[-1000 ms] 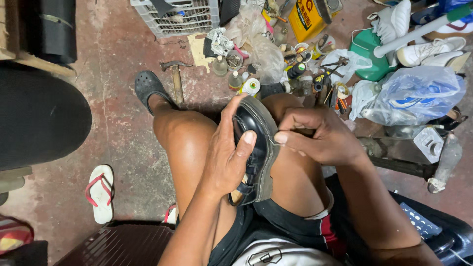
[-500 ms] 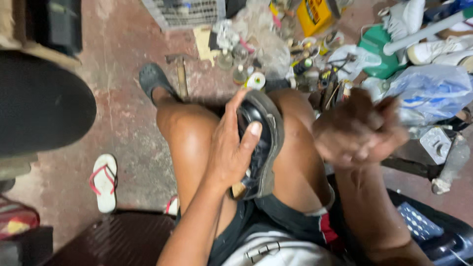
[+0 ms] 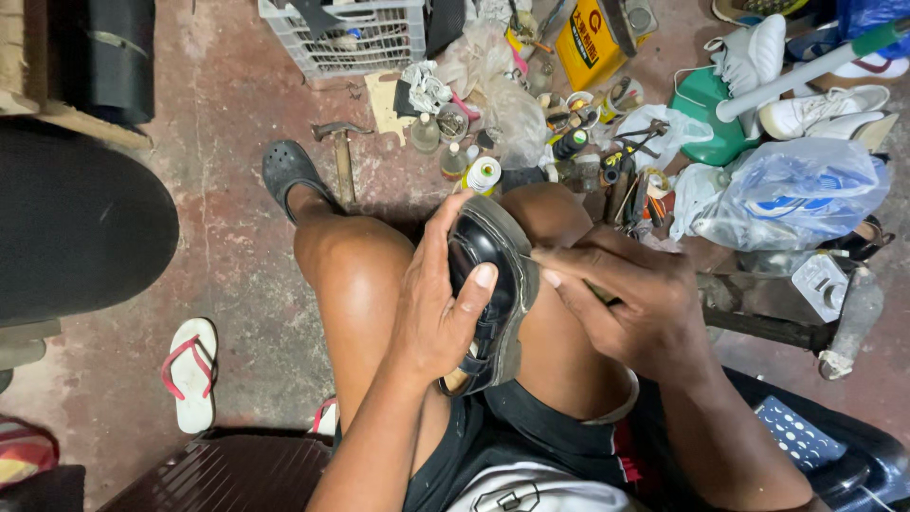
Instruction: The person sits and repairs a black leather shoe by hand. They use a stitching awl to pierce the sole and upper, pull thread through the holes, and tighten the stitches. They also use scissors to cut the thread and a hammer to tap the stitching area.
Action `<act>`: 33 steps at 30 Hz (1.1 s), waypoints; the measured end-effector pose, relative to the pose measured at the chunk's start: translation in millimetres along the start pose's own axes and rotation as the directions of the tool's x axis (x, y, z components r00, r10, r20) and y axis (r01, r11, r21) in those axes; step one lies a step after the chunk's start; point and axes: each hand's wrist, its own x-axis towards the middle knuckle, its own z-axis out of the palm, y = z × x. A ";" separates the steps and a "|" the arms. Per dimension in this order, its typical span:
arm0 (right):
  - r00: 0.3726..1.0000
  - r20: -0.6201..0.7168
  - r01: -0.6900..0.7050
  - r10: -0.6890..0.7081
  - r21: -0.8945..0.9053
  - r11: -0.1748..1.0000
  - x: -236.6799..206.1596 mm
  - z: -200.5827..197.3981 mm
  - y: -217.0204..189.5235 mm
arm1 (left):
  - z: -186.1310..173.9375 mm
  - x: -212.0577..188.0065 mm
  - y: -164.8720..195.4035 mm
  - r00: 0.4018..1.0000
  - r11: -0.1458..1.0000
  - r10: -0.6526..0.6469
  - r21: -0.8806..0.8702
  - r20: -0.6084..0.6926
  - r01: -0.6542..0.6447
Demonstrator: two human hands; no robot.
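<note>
Black shoe (image 3: pixel 491 284), glossy leather upper, thick grey-tan sole edge running around its rim. It stands on edge between the person's bare knees, toe end up and away, heel end down toward the lap. The sole side faces right, the upper faces left. A strap or buckle part shows near the lower end, details unclear. Sole rim looks worn and dull against the shiny upper. The left hand (image 3: pixel 438 308) wraps the upper, thumb across it. The right hand (image 3: pixel 630 308) touches the sole rim at the upper right edge with pinched fingertips.
</note>
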 end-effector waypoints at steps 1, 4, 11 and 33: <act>0.999 -0.015 0.032 -0.032 -0.018 0.999 1.0 -0.6 -1.7 | -0.1 0.9 0.6 1.000 1.000 -0.001 0.009 0.003 0.001; 0.997 -0.016 0.071 -0.072 -0.050 0.996 2.6 -2.3 -7.0 | -0.6 2.9 2.8 1.000 1.000 -0.018 -0.001 0.012 0.018; 0.996 0.032 0.083 -0.079 -0.176 0.981 8.3 -5.0 -13.0 | -0.9 5.4 2.1 1.000 1.000 -0.019 0.012 0.012 0.019; 0.981 0.189 -0.004 -0.041 0.229 0.973 4.8 6.1 40.8 | 1.6 6.8 -0.8 0.998 0.997 -0.016 0.083 0.063 0.011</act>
